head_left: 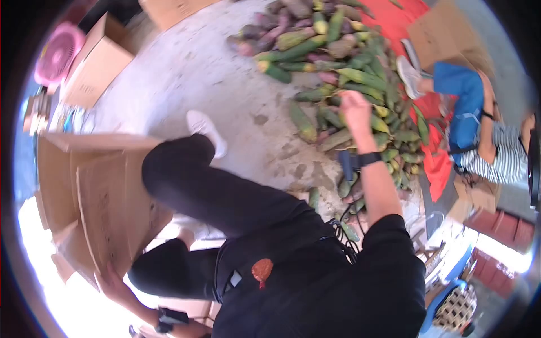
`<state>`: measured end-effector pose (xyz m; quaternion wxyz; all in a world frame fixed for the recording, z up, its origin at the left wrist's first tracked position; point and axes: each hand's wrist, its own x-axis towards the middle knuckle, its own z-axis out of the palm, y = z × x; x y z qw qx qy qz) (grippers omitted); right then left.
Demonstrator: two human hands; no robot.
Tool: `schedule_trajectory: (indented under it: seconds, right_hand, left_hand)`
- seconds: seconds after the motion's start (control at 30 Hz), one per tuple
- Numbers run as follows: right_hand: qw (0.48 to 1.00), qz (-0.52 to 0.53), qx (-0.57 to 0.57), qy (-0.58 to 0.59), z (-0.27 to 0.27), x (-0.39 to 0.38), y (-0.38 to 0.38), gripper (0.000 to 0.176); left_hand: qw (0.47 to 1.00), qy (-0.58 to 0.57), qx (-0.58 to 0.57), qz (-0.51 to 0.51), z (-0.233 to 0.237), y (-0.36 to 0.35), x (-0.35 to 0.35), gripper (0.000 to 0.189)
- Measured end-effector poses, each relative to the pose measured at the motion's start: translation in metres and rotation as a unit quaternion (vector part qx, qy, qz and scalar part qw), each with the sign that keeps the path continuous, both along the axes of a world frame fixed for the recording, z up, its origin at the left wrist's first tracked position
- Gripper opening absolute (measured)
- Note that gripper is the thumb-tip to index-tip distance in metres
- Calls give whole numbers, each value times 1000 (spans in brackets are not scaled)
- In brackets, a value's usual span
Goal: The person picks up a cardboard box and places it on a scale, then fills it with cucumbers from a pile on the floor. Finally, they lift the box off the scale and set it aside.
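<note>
At the lower left, my left hand (110, 281) grips the near edge of a large open cardboard box (104, 197), its fingers partly hidden by the cardboard. My right hand (356, 110) reaches over a big heap of long green and purple vegetables (366, 76). Its fingers look curled together among them, somewhat blurred, and I cannot make out what is in them. Dark straps with small devices sit on both wrists.
Another person (490, 132) sits at the right, beside a red sheet (437, 169) under the heap. Cardboard boxes (93, 70) and a pink fan-like object (58, 53) stand at the upper left. A woven basket (455, 308) is at the lower right.
</note>
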<state>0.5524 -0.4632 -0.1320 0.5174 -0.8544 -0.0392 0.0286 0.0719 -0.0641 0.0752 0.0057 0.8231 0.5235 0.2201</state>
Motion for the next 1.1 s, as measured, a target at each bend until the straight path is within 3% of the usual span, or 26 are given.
schedule_trajectory:
  seconds: [0.07, 0.1, 0.13, 0.2, 0.27, 0.5, 0.7, 0.87, 1.1]
  right_hand:
    - [986, 56, -46, -154, -15, 18, -27, 18]
    - [993, 55, 4, -101, -12, 22, -40, 21]
    - [992, 4, 126, 4, 28, 5, -24, 22]
    - [987, -28, 157, 10, 44, 3, -15, 20]
    - [979, 23, 199, 30, 50, 16, -10, 19]
    - [968, 166, 187, -37, 165, -3, 103, 22]
    - [884, 346, 290, -121, 283, -26, 191, 31]
    - [796, 468, 346, -168, 361, -27, 245, 25]
    - [719, 581, 340, -171, 398, -119, 331, 24]
  left_hand:
    - [998, -48, 2, -34, -2, -1, 1, 23]
    - [999, -5, -24, 30, -1, 0, 2, 18]
    - [998, -17, 33, -53, 1, -1, 3, 18]
    - [999, -38, 25, -22, 7, -10, 16, 17]
    - [999, -32, 23, -6, 11, -14, 22, 15]
    - [997, 0, 69, -38, 16, -14, 22, 16]
    - [996, 36, 79, -35, 19, -17, 23, 19]
    - [994, 62, 84, -33, 23, -16, 23, 17]
    - [995, 57, 76, -29, 27, -19, 25, 18]
